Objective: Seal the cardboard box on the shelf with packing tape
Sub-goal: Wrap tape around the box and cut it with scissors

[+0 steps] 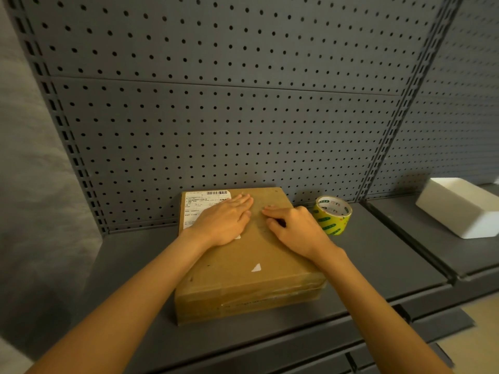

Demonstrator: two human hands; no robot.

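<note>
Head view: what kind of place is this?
Probably a stockroom or shop packing area. Grey metal shelf backed by pegboard with slotted uprights; a cardboard box bearing a barcoded shipping label under both hands, tape roll beside it.

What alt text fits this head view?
Both hands rest on top of a closed cardboard box on a grey shelf: left hand flat, right hand with fingers partly curled. A yellow-green tape roll stands right of it.
</note>
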